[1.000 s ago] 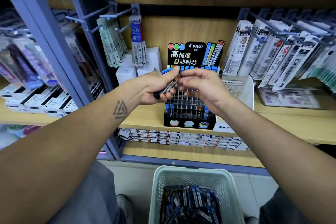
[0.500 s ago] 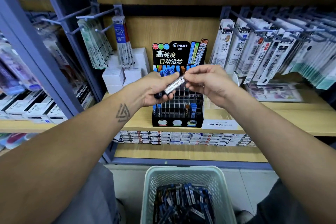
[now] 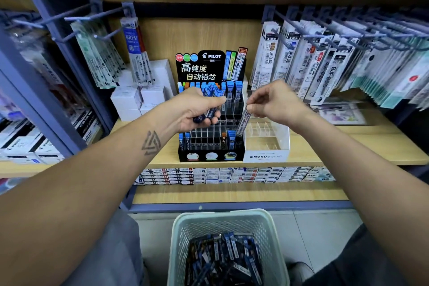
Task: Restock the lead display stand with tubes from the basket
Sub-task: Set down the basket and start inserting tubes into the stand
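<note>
Fingers [image 3: 251, 107] of the right hand [image 3: 276, 102] now pinch one tube [image 3: 243, 121], pulled from the left hand [image 3: 197, 109]'s gripped bundle [image 3: 212, 109], poised over the stand [image 3: 210, 146].

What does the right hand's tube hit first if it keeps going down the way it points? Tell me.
Probably the right edge of the lead display stand: the tube in the right hand points down-left at its front right slots. Depth is unclear; the clear MONO box sits alongside.
</note>
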A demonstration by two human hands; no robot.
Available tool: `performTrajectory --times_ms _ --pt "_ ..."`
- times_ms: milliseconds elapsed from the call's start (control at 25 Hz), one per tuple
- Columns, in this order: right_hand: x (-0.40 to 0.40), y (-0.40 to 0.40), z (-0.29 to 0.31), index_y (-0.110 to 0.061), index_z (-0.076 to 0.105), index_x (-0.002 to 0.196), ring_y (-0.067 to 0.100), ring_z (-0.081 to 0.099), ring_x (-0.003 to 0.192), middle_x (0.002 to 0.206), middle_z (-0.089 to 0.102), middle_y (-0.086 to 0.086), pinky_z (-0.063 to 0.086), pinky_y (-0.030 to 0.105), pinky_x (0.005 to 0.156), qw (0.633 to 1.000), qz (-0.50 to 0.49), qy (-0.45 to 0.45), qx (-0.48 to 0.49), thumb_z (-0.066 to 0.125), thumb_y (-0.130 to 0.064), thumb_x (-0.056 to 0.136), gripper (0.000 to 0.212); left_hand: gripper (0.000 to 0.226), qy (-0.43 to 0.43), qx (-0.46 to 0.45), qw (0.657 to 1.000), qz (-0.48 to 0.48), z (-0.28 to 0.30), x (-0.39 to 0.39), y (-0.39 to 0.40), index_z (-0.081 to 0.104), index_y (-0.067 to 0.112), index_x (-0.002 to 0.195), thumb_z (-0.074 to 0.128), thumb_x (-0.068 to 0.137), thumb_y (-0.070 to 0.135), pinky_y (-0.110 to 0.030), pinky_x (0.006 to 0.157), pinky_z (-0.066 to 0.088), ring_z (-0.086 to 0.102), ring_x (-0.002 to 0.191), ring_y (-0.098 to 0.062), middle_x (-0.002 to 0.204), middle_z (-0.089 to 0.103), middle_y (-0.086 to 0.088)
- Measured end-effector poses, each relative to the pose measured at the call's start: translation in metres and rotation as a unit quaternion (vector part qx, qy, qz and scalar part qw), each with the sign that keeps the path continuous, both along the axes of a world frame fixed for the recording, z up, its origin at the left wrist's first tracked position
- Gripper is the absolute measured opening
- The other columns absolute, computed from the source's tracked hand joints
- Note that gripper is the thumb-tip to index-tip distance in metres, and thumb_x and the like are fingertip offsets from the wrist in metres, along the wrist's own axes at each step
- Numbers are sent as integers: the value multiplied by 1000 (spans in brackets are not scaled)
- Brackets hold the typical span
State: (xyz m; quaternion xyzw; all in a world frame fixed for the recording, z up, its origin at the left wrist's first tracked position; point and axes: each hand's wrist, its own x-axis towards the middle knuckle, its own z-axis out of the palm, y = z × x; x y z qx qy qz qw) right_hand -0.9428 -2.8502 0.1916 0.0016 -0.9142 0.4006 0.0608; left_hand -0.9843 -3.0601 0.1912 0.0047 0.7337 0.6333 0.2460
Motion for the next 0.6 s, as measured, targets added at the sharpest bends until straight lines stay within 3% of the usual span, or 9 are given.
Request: performTrajectory --times_ms 120,360,520,600 --pt "0 0 0 -10 75 83 17 71 66 75 74 10 62 34 73 997 -3 0 72 78 -4 83 6 38 4 3 1000 -16 -3 -1 8 55 1 118 75 90 19 -21 36 41 59 50 -18 64 65 -10" --pt "1 -8 -20 -13 76 85 16 71 69 68 72 1 58 29 69 991 35 -33 128 79 -10 83 4 25 0 3 1000 -19 -1 7 13 64 -2 105 73 91 17 -20 38 47 63 50 -16 63 66 -10" --pt "0 -17 -38 -16 76 91 17 67 81 69 63 -9 54 27 77 974 68 -37 212 79 -12 82 11 41 -11 18 1000 -18 -1 8 8 58 -10 122 73 90 11 -22 40 51 69 55 -21 66 68 -14" --pt "-1 -18 -41 -18 76 91 21 66 87 79 66 -3 56 32 82 965 65 -27 253 76 -14 83 8 45 -14 24 999 -24 -1 9 6 55 -12 126 73 90 7 -23 42 54 71 58 -24 68 69 -16"
